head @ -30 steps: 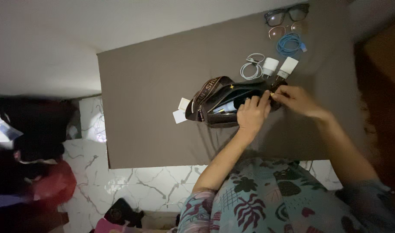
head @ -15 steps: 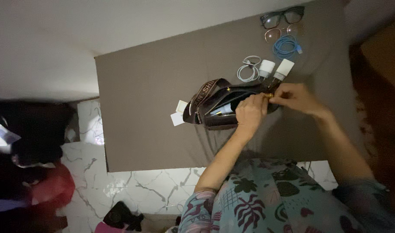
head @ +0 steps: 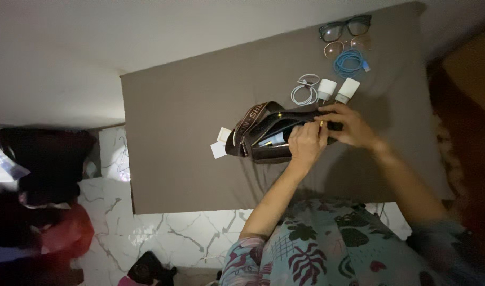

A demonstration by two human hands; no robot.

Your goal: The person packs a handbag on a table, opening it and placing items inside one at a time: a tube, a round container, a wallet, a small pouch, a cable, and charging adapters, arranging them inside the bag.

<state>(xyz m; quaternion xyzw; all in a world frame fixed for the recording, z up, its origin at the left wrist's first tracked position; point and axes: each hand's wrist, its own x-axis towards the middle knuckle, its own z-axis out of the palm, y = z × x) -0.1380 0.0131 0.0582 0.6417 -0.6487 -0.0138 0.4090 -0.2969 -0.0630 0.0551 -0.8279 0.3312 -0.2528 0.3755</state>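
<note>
A dark bag (head: pixel 269 140) with a patterned strap (head: pixel 250 117) is lying near the middle of the brown table (head: pixel 173 132). The left hand (head: pixel 306 144) is resting on the bag's right part, its grip clenched on the edge of the opening. The right hand (head: pixel 351 127) is pinching a small yellowish item (head: pixel 321 123) at the bag's right end. Two white chargers (head: pixel 338 90), a white cable (head: pixel 304 91), a blue cable (head: pixel 349 62) and two pairs of glasses (head: pixel 344 36) are lying beyond the bag. Two white cards (head: pixel 220 143) are lying just beside its left end.
</note>
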